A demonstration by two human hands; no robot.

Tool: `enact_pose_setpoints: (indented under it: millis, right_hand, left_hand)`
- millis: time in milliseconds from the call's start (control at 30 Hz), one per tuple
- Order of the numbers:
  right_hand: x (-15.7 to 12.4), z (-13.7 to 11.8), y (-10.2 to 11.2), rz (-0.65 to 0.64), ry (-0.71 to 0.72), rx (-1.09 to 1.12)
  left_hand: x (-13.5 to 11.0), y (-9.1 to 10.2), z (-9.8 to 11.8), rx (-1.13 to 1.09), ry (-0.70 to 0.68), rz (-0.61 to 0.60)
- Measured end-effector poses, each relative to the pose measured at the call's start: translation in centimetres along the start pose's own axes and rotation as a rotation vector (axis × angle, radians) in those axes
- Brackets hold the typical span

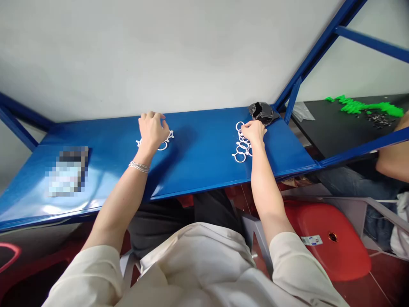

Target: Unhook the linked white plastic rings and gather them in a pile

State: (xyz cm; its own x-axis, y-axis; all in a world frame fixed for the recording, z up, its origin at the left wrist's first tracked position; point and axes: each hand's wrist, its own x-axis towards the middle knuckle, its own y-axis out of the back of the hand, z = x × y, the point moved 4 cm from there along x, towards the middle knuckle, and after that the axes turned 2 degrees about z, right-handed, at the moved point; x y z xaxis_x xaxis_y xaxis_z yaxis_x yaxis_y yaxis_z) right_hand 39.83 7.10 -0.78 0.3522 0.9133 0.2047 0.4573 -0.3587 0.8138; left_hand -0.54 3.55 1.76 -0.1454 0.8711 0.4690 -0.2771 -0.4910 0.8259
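Observation:
Two groups of white plastic rings with small tabs lie on the blue table (204, 149). My left hand (151, 130) is palm down over the left group of rings (162, 146) and partly covers it. Its fingers are bent, with the thumb apart from them, and no held thing shows. On the right, my right hand (254, 131) reaches over the other group of rings (240, 157), several overlapping in a loose cluster. Its fingertips are pinched together at a white ring (239, 125) at the far end. The hand hides part of that group.
A torn black plastic bag (263, 113) stands behind my right hand. A blurred-out flat object (68, 171) lies at the table's left. Blue frame bars (290, 100) rise at the right. Beyond them, green pieces (361, 105) lie on a black table, beside another person's arm (393, 157).

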Motion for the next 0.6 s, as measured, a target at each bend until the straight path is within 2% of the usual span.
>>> enact_pose_setpoints:
  millis: [200, 300, 367, 500, 533, 600]
  right_hand:
    - [-0.1, -0.2, 0.8, 0.07, -0.018, 0.28]
    - [-0.3, -0.7, 0.5, 0.028, -0.018, 0.522]
    - [-1.1, -1.9, -0.4, -0.124, -0.016, 0.677]
    - [-4.7, -6.5, -3.4, -0.641, 0.038, 0.95]
    - [-5.6, -7.5, -3.9, -0.707, 0.061, 0.987]
    - [-7.0, -8.8, -4.8, -0.751, 0.09, 1.023]
  left_hand:
    - [-2.2, -2.4, 4.3, -0.092, -0.256, -0.088]
    - [-3.2, -3.0, 5.7, -0.172, -0.37, -0.119]
    - [-4.1, -2.9, 6.8, -0.293, -0.464, -0.156]
    - [-6.0, -2.6, 9.0, -0.561, -0.628, -0.218]
    - [-6.4, -2.7, 9.4, -0.593, -0.644, -0.22]
    - [-6.8, -2.9, 9.8, -0.612, -0.631, -0.212]
